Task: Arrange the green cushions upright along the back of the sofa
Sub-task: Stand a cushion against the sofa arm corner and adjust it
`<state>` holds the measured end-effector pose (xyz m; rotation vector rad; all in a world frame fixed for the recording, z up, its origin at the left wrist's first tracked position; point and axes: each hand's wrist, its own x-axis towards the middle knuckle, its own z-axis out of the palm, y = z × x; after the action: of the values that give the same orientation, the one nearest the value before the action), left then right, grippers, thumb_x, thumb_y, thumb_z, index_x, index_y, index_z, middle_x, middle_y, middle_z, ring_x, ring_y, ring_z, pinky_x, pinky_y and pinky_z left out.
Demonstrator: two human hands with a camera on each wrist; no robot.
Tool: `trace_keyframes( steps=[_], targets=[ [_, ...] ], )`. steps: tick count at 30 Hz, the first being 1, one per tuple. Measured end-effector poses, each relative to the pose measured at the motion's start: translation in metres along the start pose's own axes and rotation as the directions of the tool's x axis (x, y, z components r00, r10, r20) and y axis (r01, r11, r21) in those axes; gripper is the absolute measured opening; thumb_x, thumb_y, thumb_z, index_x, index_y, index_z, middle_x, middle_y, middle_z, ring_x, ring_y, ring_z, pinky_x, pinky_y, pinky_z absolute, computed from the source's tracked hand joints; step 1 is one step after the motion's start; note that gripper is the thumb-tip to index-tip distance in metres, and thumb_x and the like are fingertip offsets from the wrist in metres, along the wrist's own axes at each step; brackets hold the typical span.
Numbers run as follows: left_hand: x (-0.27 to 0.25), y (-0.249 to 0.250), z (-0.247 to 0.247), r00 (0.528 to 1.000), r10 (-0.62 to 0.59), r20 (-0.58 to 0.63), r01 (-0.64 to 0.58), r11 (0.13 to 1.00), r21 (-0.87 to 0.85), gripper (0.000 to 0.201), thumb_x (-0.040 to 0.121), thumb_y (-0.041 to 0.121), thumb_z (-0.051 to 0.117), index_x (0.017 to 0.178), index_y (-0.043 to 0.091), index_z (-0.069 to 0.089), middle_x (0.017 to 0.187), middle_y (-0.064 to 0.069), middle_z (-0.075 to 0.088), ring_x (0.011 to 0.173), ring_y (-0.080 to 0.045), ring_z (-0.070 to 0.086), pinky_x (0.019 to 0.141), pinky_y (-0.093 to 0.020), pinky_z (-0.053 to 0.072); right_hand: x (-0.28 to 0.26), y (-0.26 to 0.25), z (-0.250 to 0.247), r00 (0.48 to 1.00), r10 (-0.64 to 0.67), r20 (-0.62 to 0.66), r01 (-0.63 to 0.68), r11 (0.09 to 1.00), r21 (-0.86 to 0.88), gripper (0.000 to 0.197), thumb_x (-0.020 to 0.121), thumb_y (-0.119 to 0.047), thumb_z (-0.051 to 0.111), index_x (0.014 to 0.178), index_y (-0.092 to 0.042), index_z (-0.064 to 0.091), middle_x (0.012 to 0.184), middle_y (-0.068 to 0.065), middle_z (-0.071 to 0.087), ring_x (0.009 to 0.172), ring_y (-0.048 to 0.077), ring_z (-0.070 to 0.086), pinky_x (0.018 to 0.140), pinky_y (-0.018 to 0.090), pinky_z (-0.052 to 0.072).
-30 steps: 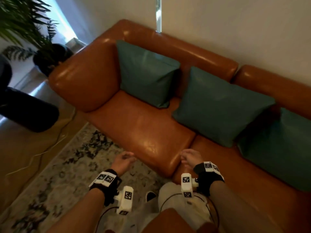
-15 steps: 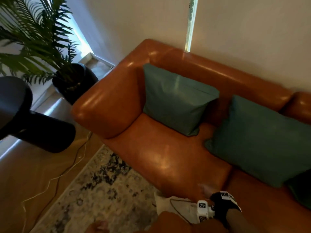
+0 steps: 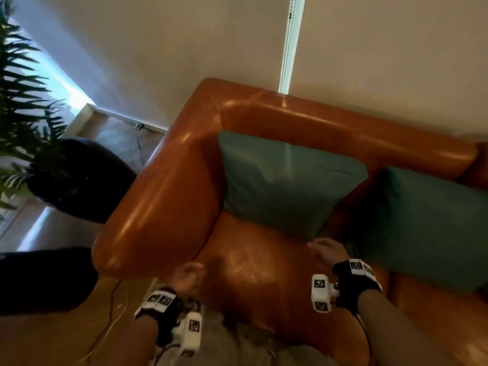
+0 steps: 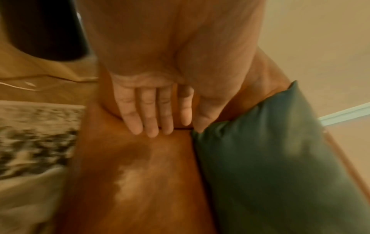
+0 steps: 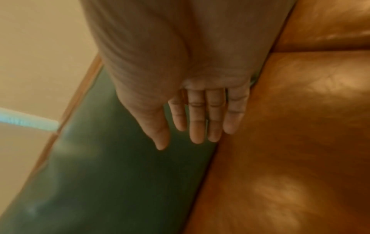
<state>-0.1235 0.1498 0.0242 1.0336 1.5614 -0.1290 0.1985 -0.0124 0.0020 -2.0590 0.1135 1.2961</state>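
Two green cushions lean against the back of the orange leather sofa [image 3: 343,122]. The left cushion [image 3: 285,180] stands in the corner by the armrest; the second cushion [image 3: 427,223] leans to its right, cut by the frame edge. My right hand [image 3: 326,249] hovers above the seat just below the left cushion's lower right corner, fingers straight and empty [image 5: 202,126]. My left hand [image 3: 188,278] is over the seat's front edge near the armrest, fingers extended and holding nothing [image 4: 152,117]. The left cushion [image 4: 280,166] fills the right of the left wrist view.
The sofa's left armrest [image 3: 163,207] bulges beside my left hand. A potted palm in a dark pot [image 3: 79,178] stands left of the sofa. A dark rounded object [image 3: 45,278] and a thin cable [image 3: 111,331] lie on the wood floor. A patterned rug [image 4: 34,142] lies before the sofa.
The view has swung left and closer to the sofa corner. Both hands have moved forward over the seat; the right hand now nears the left cushion's lower edge.
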Motion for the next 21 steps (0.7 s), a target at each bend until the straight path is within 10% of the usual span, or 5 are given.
trace_keyframes(
  steps=[4, 10, 17, 21],
  targets=[
    [0.055, 0.103, 0.013, 0.987, 0.131, 0.091, -0.135, 0.990, 0.039, 0.040, 0.085, 0.007, 0.067, 0.123, 0.005, 0.056, 0.081, -0.008, 0.062, 0.074, -0.020, 0.056, 0.063, -0.030, 0.045, 0.010, -0.044, 0.016, 0.985, -0.039, -0.168, 0.067, 0.984, 0.163, 0.080, 0.075, -0.025, 0.081, 0.143, -0.012, 0.040, 0.129, 0.017, 0.059, 0.110, 0.034, 0.061, 0.084, 0.044, 0.052],
    [0.102, 0.203, 0.028, 0.947, 0.240, 0.211, -0.243, 0.970, -0.010, 0.106, 0.072, 0.011, 0.081, 0.151, 0.035, 0.015, 0.154, -0.008, 0.033, 0.132, -0.032, 0.043, 0.099, -0.058, 0.044, 0.038, -0.076, 0.016, 0.932, -0.096, -0.350, 0.168, 0.969, 0.181, 0.107, 0.063, -0.021, 0.089, 0.150, -0.017, 0.027, 0.148, 0.011, 0.045, 0.135, 0.035, 0.044, 0.109, 0.047, 0.038],
    [0.156, 0.220, 0.039, 0.896, 0.358, 0.262, -0.394, 0.913, 0.102, 0.139, 0.039, 0.033, 0.093, 0.140, 0.061, 0.001, 0.155, 0.003, 0.027, 0.137, -0.034, 0.036, 0.082, -0.055, 0.053, 0.076, -0.063, 0.022, 0.958, -0.071, -0.277, 0.136, 0.965, 0.226, 0.100, 0.070, -0.006, 0.083, 0.151, -0.017, 0.025, 0.149, 0.012, 0.044, 0.135, 0.034, 0.043, 0.096, 0.036, 0.041],
    [0.162, 0.223, 0.044, 0.872, 0.424, 0.245, -0.431, 0.902, -0.025, 0.124, 0.057, 0.013, 0.089, 0.146, 0.048, 0.010, 0.144, 0.011, 0.039, 0.134, -0.026, 0.039, 0.084, -0.050, 0.049, 0.087, -0.062, 0.040, 0.963, -0.054, -0.263, 0.147, 0.927, 0.346, 0.100, 0.063, -0.011, 0.085, 0.148, -0.016, 0.032, 0.145, 0.010, 0.049, 0.131, 0.032, 0.049, 0.089, 0.033, 0.043]
  ],
)
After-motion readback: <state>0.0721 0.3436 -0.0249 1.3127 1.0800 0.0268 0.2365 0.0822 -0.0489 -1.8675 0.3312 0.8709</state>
